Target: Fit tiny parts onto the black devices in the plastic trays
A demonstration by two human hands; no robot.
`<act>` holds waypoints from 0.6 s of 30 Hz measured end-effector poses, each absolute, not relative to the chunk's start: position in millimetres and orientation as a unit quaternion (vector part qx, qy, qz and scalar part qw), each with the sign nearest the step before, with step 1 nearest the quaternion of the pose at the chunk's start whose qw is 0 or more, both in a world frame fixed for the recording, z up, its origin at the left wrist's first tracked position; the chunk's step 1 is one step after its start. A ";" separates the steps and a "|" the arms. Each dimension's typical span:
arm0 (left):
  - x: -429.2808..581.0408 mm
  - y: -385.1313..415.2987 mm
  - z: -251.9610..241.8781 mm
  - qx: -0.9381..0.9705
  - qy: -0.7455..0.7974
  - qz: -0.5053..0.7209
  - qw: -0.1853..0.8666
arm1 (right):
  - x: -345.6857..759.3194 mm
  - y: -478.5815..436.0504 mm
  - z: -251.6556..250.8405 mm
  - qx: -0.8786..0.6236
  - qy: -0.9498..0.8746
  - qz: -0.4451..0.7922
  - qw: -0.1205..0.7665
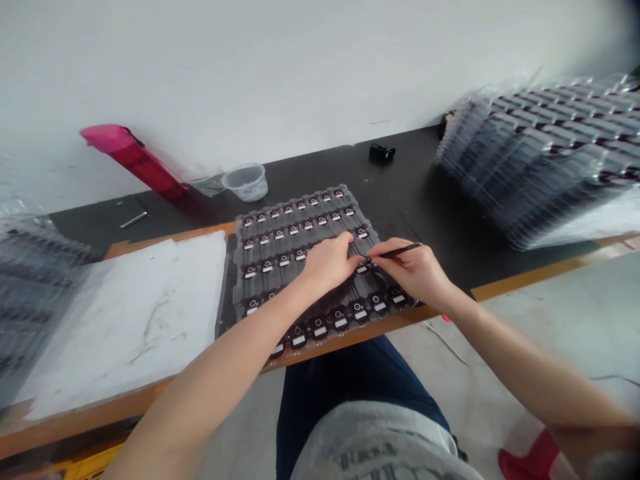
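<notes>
At the far left, a blurred stack of clear plastic trays (35,293) stands just beside a flat white sheet (125,320). Behind them are a long pink-red object (135,160) and a small clear plastic cup (246,182) on a black workbench (400,193). In the middle, a clear plastic tray (295,203) holds rows of small black devices (300,255) with white labels. The left hand (327,263) lies on this tray with fingers (345,243) bent downward; I cannot tell if they grip something. The right hand (413,270) has fingers (395,263) closed on a thin black tool (395,251), whose tip is over the tray, near one device. At the right stands a tall stack of clear plastic trays (540,153).
</notes>
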State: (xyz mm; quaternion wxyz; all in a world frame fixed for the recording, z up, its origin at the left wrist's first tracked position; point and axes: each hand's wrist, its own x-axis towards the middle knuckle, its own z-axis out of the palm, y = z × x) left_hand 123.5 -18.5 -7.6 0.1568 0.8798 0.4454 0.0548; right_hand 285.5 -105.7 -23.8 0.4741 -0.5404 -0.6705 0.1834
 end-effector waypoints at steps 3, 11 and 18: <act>124.6 -19.7 -7.6 0.881 0.448 0.049 0.146 | 285.2 -105.7 -23.5 -0.540 -0.671 0.182 0.473; 129.1 -23.5 -5.1 0.878 0.466 0.023 0.107 | 283.6 -105.9 -21.2 -0.534 -0.681 0.177 0.469; 127.9 -20.6 -7.2 0.871 0.463 0.071 0.146 | 289.4 -109.2 -16.3 -0.550 -0.654 0.183 0.486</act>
